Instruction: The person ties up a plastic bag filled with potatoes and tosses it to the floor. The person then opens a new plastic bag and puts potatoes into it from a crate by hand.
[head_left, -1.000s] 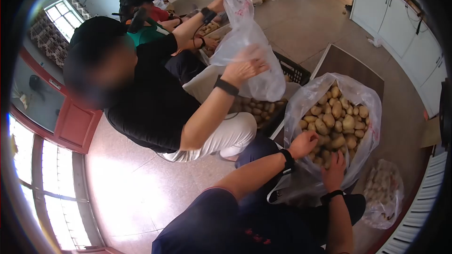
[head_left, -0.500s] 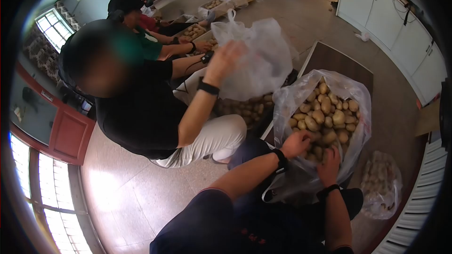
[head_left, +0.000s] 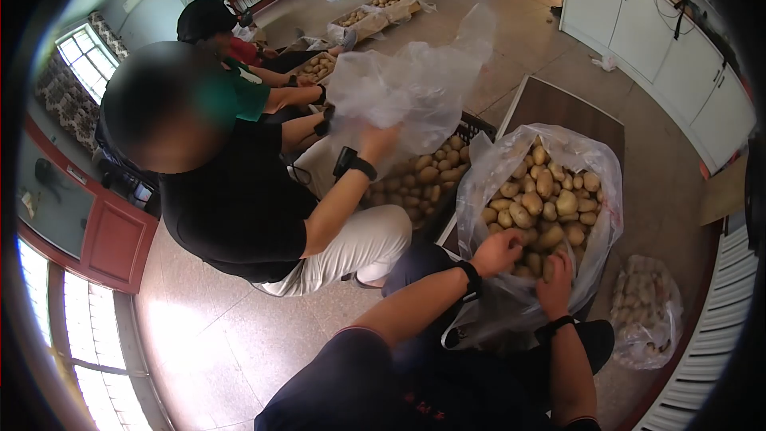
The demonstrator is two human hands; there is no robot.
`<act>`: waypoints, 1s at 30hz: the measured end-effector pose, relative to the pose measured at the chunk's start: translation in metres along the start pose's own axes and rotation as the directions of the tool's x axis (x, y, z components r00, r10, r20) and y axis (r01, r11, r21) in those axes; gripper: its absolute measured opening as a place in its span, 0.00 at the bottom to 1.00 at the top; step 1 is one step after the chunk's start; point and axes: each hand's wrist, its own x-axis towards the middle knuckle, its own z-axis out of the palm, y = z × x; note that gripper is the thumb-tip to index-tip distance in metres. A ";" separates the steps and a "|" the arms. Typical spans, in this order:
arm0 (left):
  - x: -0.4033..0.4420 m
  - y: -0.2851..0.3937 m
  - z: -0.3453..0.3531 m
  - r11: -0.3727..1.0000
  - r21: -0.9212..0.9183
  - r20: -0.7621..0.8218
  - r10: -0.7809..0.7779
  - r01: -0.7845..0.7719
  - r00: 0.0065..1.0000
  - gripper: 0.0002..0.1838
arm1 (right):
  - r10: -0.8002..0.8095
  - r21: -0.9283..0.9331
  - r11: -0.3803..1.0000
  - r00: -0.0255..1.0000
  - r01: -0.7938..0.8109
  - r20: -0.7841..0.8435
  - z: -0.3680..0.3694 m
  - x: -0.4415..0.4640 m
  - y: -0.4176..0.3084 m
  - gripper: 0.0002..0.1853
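Several potatoes (head_left: 544, 184) fill a clear plastic bag (head_left: 600, 251) that stands open before me. My left hand (head_left: 498, 252) is at the near left of the pile, its fingers curled in against the potatoes; whatever they hold is hidden. On the right, my right hand (head_left: 555, 286) reaches into the bag with bent fingers around a potato (head_left: 548, 270) at the near edge. A dark band circles each of my wrists. The bag's loose near edge hangs over my lap.
Left of me, a person (head_left: 231, 183) lifts a clear plastic bag (head_left: 407, 84) above a dark crate (head_left: 476, 129) of potatoes. A brown board (head_left: 566, 108) lies behind my bag. Another filled bag (head_left: 645, 311) sits on the floor at right. White cabinets (head_left: 630, 24) line the far right.
The neighbouring person's hand and plastic bag have moved down and left, uncovering more of the crate. My hands stay at the near edge of the potato pile, with little movement.
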 end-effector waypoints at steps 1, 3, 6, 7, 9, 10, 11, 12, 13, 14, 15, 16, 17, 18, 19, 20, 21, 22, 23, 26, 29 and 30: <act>0.000 0.000 0.001 1.000 0.020 0.009 0.002 -0.002 1.000 0.14 | 0.015 0.007 1.000 1.000 -0.015 -0.001 -0.001 0.000 -0.001 0.27; -0.001 0.000 0.002 0.999 0.039 0.021 0.003 -0.004 1.000 0.15 | 0.027 0.051 0.998 0.999 -0.026 -0.020 -0.001 0.001 0.001 0.27; -0.002 0.001 0.005 0.997 0.073 0.044 0.012 -0.015 0.999 0.17 | 0.040 0.169 0.985 0.997 -0.028 -0.066 -0.002 0.006 0.006 0.26; -0.003 0.002 0.005 0.996 0.074 0.045 0.038 -0.041 0.998 0.20 | 0.041 0.240 0.971 0.995 -0.017 -0.096 -0.004 0.007 0.007 0.26; -0.004 0.005 0.007 0.995 0.069 0.053 0.065 -0.069 0.996 0.22 | 0.039 0.259 0.966 0.991 -0.005 -0.126 -0.008 0.009 0.007 0.26; -0.003 0.005 0.008 0.994 0.063 0.063 0.088 -0.092 0.994 0.24 | 0.031 0.282 0.959 0.987 0.015 -0.158 -0.009 0.009 0.008 0.26; -0.004 0.005 0.009 0.993 0.060 0.069 0.099 -0.103 0.993 0.25 | 0.035 0.280 0.960 0.987 0.011 -0.159 -0.010 0.009 0.009 0.26; -0.004 0.006 0.009 0.992 0.057 0.075 0.110 -0.115 0.991 0.25 | 0.056 0.319 0.948 0.986 -0.003 -0.157 -0.011 0.010 0.009 0.26; -0.005 0.007 0.009 0.991 0.059 0.100 0.110 -0.117 0.989 0.27 | 0.076 0.359 0.933 0.985 -0.016 -0.153 -0.011 0.010 0.009 0.27; -0.006 0.009 0.008 0.991 0.062 0.123 0.110 -0.119 0.986 0.29 | 0.076 0.360 0.933 0.985 -0.016 -0.153 -0.011 0.010 0.010 0.27; -0.006 0.008 0.007 0.991 0.063 0.124 0.110 -0.119 0.986 0.29 | 0.098 0.411 0.911 0.984 -0.028 -0.149 -0.011 0.011 0.010 0.26; -0.005 0.008 0.007 0.989 0.068 0.141 0.119 -0.130 0.983 0.32 | 0.120 0.461 0.886 0.982 -0.040 -0.144 -0.011 0.012 0.011 0.26; -0.005 0.008 0.008 0.988 0.070 0.152 0.123 -0.135 0.981 0.34 | 0.122 0.461 0.886 0.982 -0.042 -0.144 -0.011 0.012 0.012 0.26; -0.006 0.010 0.008 0.987 0.072 0.163 0.128 -0.141 0.978 0.35 | 0.224 0.589 0.795 0.973 -0.147 -0.059 -0.015 0.013 0.006 0.26; -0.006 0.011 0.008 0.987 0.048 0.162 0.147 -0.156 0.976 0.38 | 0.309 0.694 0.676 0.950 -0.249 0.040 -0.019 0.015 0.001 0.26; -0.007 0.013 0.008 0.986 0.036 0.163 0.156 -0.164 0.974 0.40 | 0.312 0.694 0.675 0.949 -0.250 0.039 -0.024 0.015 -0.005 0.26; -0.007 0.016 0.007 0.985 0.024 0.163 0.166 -0.172 0.973 0.41 | 0.331 0.779 0.555 0.937 -0.292 0.115 -0.034 0.016 -0.025 0.24; -0.008 0.020 0.006 0.988 0.029 0.172 0.147 -0.154 0.974 0.44 | 0.338 0.843 0.423 0.921 -0.331 0.192 -0.039 0.018 -0.037 0.23; -0.008 0.024 0.004 0.989 0.031 0.177 0.138 -0.145 0.975 0.45 | 0.339 0.844 0.423 0.921 -0.331 0.191 -0.036 0.018 -0.040 0.23; -0.009 0.027 0.005 0.989 -0.015 0.204 0.150 -0.150 0.968 0.46 | 0.348 0.893 0.272 0.902 -0.359 0.256 -0.034 0.019 -0.049 0.20; -0.004 0.013 0.010 0.954 -0.077 0.134 0.299 -0.291 0.945 0.43 | 0.323 0.878 0.168 0.866 -0.449 0.381 -0.041 0.023 -0.067 0.18; -0.003 0.011 0.010 0.937 -0.098 0.112 0.346 -0.336 0.932 0.42 | 0.332 0.854 0.127 0.833 -0.505 0.443 -0.040 0.026 -0.067 0.18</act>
